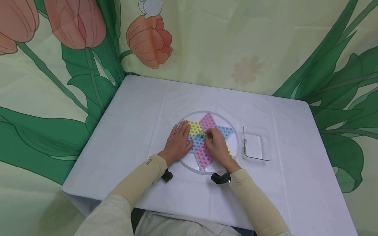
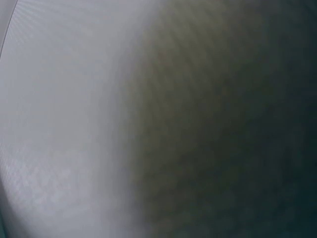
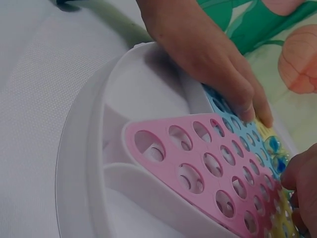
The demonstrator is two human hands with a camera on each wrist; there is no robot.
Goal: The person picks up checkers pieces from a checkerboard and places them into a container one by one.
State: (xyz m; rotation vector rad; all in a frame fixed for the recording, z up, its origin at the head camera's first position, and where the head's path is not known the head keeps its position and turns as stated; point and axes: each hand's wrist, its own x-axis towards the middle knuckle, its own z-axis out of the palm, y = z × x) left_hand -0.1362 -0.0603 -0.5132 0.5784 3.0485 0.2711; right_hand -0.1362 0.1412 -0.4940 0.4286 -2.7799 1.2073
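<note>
A round Chinese checkers board [image 1: 183, 163] with a star of pink, yellow and blue hole plates lies on the table. My left hand [image 1: 178, 141] rests on its left side, fingers straight over the yellow and blue plates. My right hand [image 1: 218, 147] is at the star's centre, with fingers curled and tips pinching a glass marble that they mostly hide. Beside those fingertips, several blue and green marbles [image 3: 279, 157] sit in the holes. A pink plate [image 3: 195, 158] with bare holes fills the middle of the right wrist view. The left wrist view is mostly dark blur.
To the right of the board stands a clear plastic box [image 1: 267, 147], with several marbles [image 1: 244, 151] along its left side. A white cloth [image 1: 141, 108] covers the table. Behind it hangs a curtain [image 1: 206, 42] printed with tulips.
</note>
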